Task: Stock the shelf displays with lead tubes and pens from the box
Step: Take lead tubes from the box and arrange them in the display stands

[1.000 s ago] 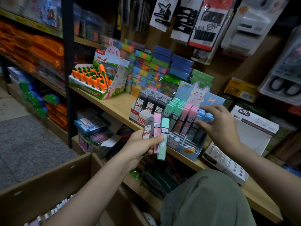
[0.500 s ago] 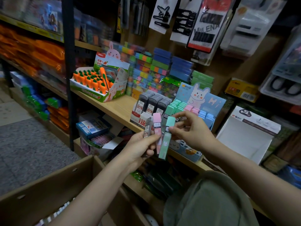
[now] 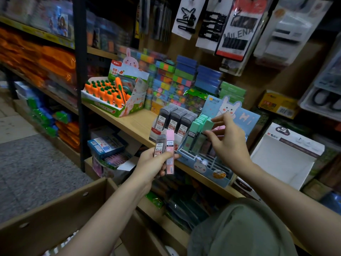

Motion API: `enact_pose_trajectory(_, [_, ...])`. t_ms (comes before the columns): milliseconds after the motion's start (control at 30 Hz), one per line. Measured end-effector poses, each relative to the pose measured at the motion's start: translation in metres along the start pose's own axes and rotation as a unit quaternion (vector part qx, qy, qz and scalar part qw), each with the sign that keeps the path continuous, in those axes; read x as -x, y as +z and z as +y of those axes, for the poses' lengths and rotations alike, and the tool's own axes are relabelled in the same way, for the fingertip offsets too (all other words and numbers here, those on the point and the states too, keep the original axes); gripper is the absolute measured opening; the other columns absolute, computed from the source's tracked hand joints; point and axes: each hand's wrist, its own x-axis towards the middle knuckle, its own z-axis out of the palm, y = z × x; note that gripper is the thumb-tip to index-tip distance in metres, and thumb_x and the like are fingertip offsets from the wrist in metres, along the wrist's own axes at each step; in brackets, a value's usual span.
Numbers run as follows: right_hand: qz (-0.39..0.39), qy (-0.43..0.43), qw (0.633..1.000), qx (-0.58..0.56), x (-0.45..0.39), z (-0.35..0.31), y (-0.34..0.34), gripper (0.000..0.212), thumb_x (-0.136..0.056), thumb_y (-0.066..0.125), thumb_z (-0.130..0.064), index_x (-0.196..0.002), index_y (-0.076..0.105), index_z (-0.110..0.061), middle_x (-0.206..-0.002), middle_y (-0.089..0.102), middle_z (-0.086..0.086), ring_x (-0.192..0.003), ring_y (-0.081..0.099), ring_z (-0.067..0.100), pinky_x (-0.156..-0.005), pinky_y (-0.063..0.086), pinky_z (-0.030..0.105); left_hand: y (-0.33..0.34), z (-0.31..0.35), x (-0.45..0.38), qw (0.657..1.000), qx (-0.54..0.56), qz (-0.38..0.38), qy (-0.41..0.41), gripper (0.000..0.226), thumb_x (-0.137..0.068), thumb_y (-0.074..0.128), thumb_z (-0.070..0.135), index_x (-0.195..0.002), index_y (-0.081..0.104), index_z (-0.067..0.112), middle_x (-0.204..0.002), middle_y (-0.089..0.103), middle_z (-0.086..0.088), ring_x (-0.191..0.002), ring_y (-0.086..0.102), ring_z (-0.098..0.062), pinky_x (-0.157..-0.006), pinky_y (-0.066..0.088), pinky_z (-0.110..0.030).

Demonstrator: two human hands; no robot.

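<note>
My left hand (image 3: 150, 163) grips two lead tubes upright in front of the shelf: a dark grey tube (image 3: 159, 145) and a pink tube (image 3: 170, 152). My right hand (image 3: 227, 143) pinches a mint green lead tube (image 3: 208, 124) and holds it at the green row of the blue bunny display box (image 3: 208, 165). That box holds rows of green, pink and blue tubes. Left of it stands a display of dark grey lead tubes (image 3: 174, 121). The cardboard box (image 3: 55, 206) sits open at the lower left.
A carrot-pen display (image 3: 110, 97) stands further left on the wooden shelf (image 3: 136, 124). Stacks of coloured erasers line the back. A white open display box (image 3: 284, 157) stands to the right. Carded goods hang above. My knee is at the bottom right.
My right hand took the green tube out of my left hand and carried it up to the green row of the bunny display. My left hand now holds two tubes.
</note>
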Motion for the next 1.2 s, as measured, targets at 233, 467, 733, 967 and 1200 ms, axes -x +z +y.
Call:
enact_pose_trajectory(233, [-0.007, 0.007, 1.0, 0.019, 0.0, 0.003, 0.007, 0.03, -0.084, 0.075, -0.02, -0.097, 0.049, -0.026, -0.085, 0.054, -0.018, -0.075, 0.059, -0.003, -0.057, 0.042, 0.007, -0.003, 0.0, -0.001, 1.0, 0.0, 0.014, 0.007, 0.016, -0.09, 0.063, 0.019, -0.099, 0.075, 0.014, -0.051, 0.062, 0.013, -0.039, 0.043, 0.0, -0.036, 0.034, -0.013])
enact_pose_trajectory(467, [-0.003, -0.027, 0.991, 0.129, 0.006, 0.003, 0.013, 0.028, -0.081, 0.077, -0.028, -0.1, 0.06, -0.017, -0.097, 0.051, -0.003, -0.081, 0.055, 0.016, -0.072, 0.052, 0.037, 0.0, 0.0, -0.001, 1.0, 0.001, -0.006, 0.005, 0.017, -0.09, 0.064, 0.022, -0.101, 0.075, 0.014, -0.052, 0.062, 0.012, -0.038, 0.043, 0.0, -0.036, 0.033, -0.013])
enact_pose_trajectory(733, [-0.029, -0.039, 0.977, 0.205, -0.01, 0.001, 0.008, 0.05, -0.087, 0.055, -0.061, -0.122, 0.064, -0.026, -0.116, 0.043, 0.005, -0.111, 0.045, 0.023, -0.087, 0.046, 0.043, -0.001, 0.0, -0.002, 1.0, 0.006, -0.017, 0.006, 0.014, -0.083, 0.069, 0.029, -0.089, 0.079, 0.021, -0.052, 0.055, 0.006, -0.04, 0.043, -0.003, -0.037, 0.032, -0.015])
enact_pose_trajectory(967, [-0.051, -0.012, 0.969, 0.243, -0.013, 0.001, 0.007, 0.061, -0.085, 0.038, -0.074, -0.122, 0.061, -0.033, -0.12, 0.043, 0.003, -0.117, 0.039, 0.021, -0.093, 0.035, 0.046, -0.002, 0.004, -0.001, 1.0, 0.011, -0.022, 0.015, 0.015, -0.088, 0.066, 0.025, -0.091, 0.079, 0.019, -0.053, 0.058, 0.007, -0.041, 0.043, -0.002, -0.037, 0.033, -0.014])
enact_pose_trajectory(1200, [-0.01, -0.017, 0.963, 0.27, 0.009, 0.014, -0.002, 0.047, -0.088, 0.043, -0.066, -0.113, 0.062, -0.03, -0.119, 0.047, 0.002, -0.11, 0.041, 0.024, -0.085, 0.029, 0.04, -0.001, 0.004, 0.0, 0.999, 0.005, -0.035, 0.014, 0.015, -0.087, 0.067, 0.026, -0.092, 0.079, 0.019, -0.051, 0.056, 0.008, -0.04, 0.043, -0.002, -0.037, 0.033, -0.014])
